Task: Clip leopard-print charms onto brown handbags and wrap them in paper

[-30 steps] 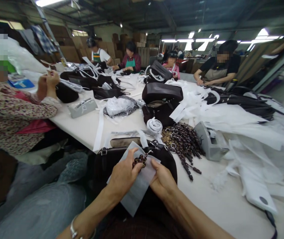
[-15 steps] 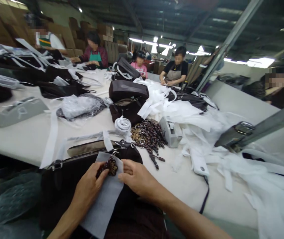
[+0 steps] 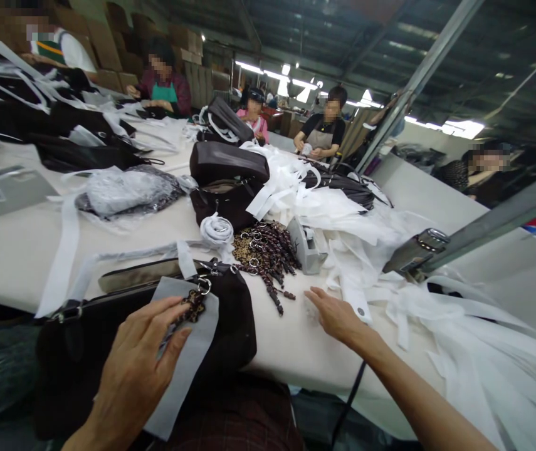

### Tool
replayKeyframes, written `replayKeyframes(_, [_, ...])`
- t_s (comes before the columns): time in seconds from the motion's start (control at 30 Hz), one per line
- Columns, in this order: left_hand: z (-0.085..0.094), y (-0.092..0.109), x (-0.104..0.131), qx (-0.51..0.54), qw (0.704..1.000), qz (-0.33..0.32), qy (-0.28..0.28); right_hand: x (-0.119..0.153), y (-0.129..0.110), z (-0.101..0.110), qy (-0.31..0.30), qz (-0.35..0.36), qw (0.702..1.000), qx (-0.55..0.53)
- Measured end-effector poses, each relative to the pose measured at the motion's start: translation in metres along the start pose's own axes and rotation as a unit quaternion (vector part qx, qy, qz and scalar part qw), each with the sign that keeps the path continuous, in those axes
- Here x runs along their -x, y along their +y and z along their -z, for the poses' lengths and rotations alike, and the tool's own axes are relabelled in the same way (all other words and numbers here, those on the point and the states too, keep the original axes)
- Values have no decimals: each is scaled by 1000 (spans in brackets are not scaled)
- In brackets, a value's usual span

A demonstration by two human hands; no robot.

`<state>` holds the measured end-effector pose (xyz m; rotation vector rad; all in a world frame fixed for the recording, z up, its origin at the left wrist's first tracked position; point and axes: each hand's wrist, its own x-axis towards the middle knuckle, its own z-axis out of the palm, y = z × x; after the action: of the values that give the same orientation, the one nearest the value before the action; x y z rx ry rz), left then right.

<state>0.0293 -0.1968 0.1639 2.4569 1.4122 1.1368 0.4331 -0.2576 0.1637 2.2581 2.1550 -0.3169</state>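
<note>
My left hand [image 3: 140, 363] has its fingers and thumb around a dark beaded flower charm [image 3: 194, 307] with a metal ring at its top. Beneath the charm a pale grey strip [image 3: 187, 363] of wrapping lies across a dark brown handbag [image 3: 230, 313], which rests on the table edge before me. My right hand [image 3: 338, 316] is over the table to the right of the bag, fingers stretched out and holding nothing. Just beyond it lie a heap of similar beaded charms [image 3: 265, 254] and a grey tape dispenser [image 3: 308, 247].
White wrapping strips [image 3: 333, 213] cover the right side. A steel flask [image 3: 418, 250] stands by a metal post [image 3: 498, 219]. Another handbag [image 3: 227, 166], a plastic-wrapped bundle [image 3: 129, 191] and a second dispenser [image 3: 9, 194] are farther off. Several people sit around the table.
My right hand has left the charm and grey strip and moved right, over the table. My left hand stays at the charm. The view has shifted slightly to the right.
</note>
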Motion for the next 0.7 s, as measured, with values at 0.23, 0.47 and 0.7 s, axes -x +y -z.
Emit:
replayKeyframes(0.23, [-5,96,-35,174,958,-90,-211,-3,21,-15,-3,17,1000,-24])
replayKeyframes(0.47, [-106,175,-74,97,899,-155,-399,5,38,-18,92,82,985,-120])
replayKeyframes(0.7, [-169,189,-80,84,893,-163,-411,11,46,-18,147,91,971,-162])
